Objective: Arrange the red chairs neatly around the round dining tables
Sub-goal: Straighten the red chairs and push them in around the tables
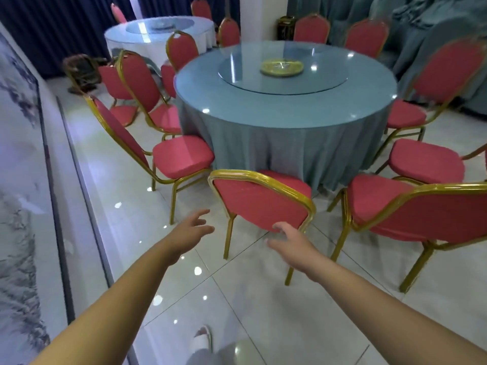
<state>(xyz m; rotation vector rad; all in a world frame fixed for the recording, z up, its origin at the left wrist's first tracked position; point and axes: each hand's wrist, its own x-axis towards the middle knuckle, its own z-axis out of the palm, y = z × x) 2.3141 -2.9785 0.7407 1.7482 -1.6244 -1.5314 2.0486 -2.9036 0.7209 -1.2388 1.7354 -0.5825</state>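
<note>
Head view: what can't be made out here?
All head view.
- Right hand: motion blur; contact with nearest chair unclear.
- Nearest chair's seat: mostly hidden by its own backrest.
- Chair at right: cut off by the frame edge.
- Round table base: hidden by tablecloth.
- Far table: blurred, partly behind chairs.

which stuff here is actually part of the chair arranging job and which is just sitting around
Part of the job:
- nearest red chair, with left hand and right hand open behind it
- left red chair
- right red chair
- teal round table
- white round table

Just there:
- glass turntable
- gold dish
- wall painting
</note>
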